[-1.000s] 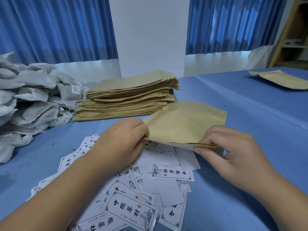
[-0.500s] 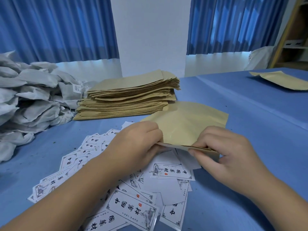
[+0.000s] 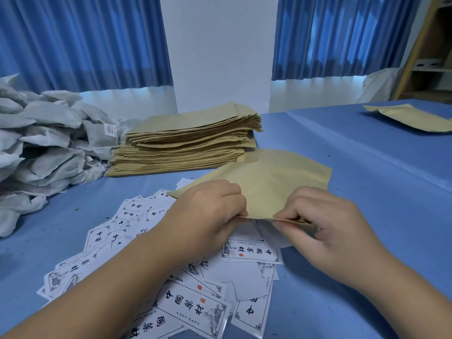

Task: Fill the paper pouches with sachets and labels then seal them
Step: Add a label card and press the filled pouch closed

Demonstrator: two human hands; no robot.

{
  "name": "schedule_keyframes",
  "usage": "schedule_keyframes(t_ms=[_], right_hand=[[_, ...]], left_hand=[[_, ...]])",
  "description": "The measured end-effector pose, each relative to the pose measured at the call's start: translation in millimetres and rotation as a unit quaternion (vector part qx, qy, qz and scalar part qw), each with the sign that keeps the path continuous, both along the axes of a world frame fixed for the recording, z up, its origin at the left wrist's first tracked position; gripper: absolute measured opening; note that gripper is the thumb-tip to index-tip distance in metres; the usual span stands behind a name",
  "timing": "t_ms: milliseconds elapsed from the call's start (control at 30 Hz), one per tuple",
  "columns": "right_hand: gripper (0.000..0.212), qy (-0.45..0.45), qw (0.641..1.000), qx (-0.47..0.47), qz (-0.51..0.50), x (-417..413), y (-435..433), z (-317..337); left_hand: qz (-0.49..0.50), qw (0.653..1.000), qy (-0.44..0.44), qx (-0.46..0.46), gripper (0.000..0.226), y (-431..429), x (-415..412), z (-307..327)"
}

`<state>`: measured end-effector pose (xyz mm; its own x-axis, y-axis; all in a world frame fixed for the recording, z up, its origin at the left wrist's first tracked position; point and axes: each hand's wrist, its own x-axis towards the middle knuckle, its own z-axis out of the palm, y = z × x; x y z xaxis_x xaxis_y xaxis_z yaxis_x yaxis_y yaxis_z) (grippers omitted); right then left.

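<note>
Left hand: the left hand (image 3: 208, 211) has its fingers curled, pinching the near edge of the paper pouch (image 3: 266, 184).
Right hand: the right hand (image 3: 327, 223) pinches the same near edge between thumb and fingers, just beside the left.
Pouch: held low above the labels (image 3: 186, 285), its far end tilted up toward the stack.
Labels: white printed slips scattered on the blue table (image 3: 367, 192) under both hands.
Stack: flat brown pouches (image 3: 186, 140) piled behind the held one.
Sachets: grey heap of sachets (image 3: 41, 143) at far left.
Far right: another brown pouch (image 3: 413, 117) lying alone.
</note>
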<state>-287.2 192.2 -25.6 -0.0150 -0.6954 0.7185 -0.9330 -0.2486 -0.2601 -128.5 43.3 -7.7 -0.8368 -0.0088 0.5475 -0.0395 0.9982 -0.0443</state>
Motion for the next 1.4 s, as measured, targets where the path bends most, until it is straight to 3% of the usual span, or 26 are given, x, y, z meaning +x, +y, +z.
schedule_keyframes(t_ms=[167, 367, 700, 833, 967, 1133, 1400], right_hand=[[0.011, -0.005, 1.0, -0.002, -0.012, -1.4, -0.9, -0.5], [0.005, -0.02, 0.999, 0.019, 0.026, -0.7, -3.1, -2.4], [0.011, -0.02, 1.0, -0.015, 0.018, 1.0, -3.8, -2.3], [0.014, -0.034, 0.999, -0.017, 0.024, -1.2, -1.2, -0.8], [0.01, 0.008, 0.999, -0.042, 0.004, 0.8, -2.7, 0.1], [0.019, 0.038, 0.999, -0.029, 0.0, 3.2, -1.7, -1.0], [0.018, -0.055, 0.997, -0.037, -0.027, -2.4, -0.5, -0.3]], left_hand=[[-0.005, 1.0, -0.029, 0.009, 0.005, 1.5, 0.4, 0.8], [-0.027, 1.0, -0.003, 0.001, 0.013, 9.8, -3.8, 2.7], [-0.032, 0.999, 0.017, 0.0, 0.009, 13.7, -5.4, -0.9], [-0.023, 0.998, 0.052, -0.013, 0.018, 10.4, -5.1, 0.0], [-0.01, 0.999, 0.051, 0.014, 0.022, 9.4, -3.1, -0.5], [-0.041, 0.998, 0.029, 0.03, 0.008, 11.5, -6.9, -7.2], [-0.015, 1.0, 0.022, 0.014, 0.016, -7.7, -0.8, -6.2]])
